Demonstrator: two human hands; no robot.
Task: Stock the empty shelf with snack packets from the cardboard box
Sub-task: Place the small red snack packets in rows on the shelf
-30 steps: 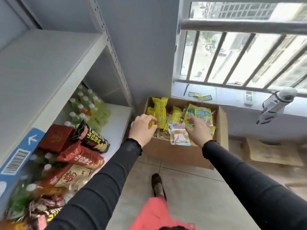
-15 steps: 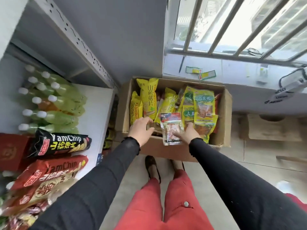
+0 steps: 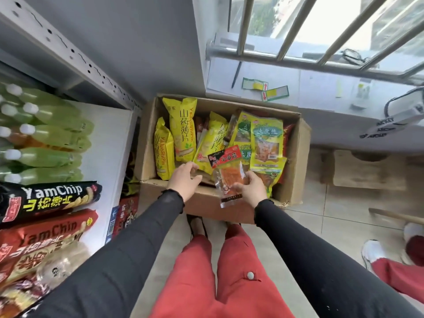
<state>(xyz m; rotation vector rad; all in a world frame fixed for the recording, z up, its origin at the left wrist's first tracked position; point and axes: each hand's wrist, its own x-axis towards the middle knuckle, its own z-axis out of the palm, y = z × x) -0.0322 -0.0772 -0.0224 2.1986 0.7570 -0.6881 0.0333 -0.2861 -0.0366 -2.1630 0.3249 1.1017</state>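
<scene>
A brown cardboard box (image 3: 296, 161) stands on the floor under the window, full of yellow and green snack packets (image 3: 182, 131). My right hand (image 3: 251, 188) grips a clear packet with a red header and orange contents (image 3: 229, 176), held over the box's near edge. My left hand (image 3: 184, 181) hovers over the box's near left side with loosely curled fingers and holds nothing. The white shelf (image 3: 107, 143) at the left carries green bottles and YamChip bags.
Green bottles (image 3: 49, 138) and a black YamChip bag (image 3: 49, 198) lie on the shelf. A perforated metal upright (image 3: 75, 56) runs behind it. The window sill (image 3: 298, 81) holds paper labels. A second person's white shoe (image 3: 372, 251) is at the right. Tiled floor lies around my red trousers.
The view has tilted down and closer to the box. My right hand has lifted the clear packet slightly up and out of the pile; my left hand has opened a little.
</scene>
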